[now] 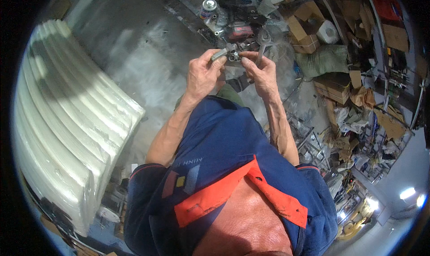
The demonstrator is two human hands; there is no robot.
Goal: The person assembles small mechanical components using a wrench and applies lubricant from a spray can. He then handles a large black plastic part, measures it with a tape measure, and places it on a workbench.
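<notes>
My left hand (202, 77) is closed, thumb and fingers pinching a grey-green rectangular metal block (219, 55). At the block's right end is a small metal fitting (234, 57) with a round opening. From the other side, my right hand (262, 76) has its thumb and forefinger pinched at this fitting. A wrench (264, 42) rises beside the right fingers, its wide head pointing away from me; whether it is held by that hand or lies behind it, I cannot tell. Both hands are in front of my body, close together.
Beyond my hands, a spray can (209, 6) and a red-and-black tool (240, 31) sit among cluttered parts. Long white wrapped panels (67, 108) fill the left. On the right are an open cardboard box (306, 25), a greenish sack (325, 59) and crowded metal shelving (378, 50).
</notes>
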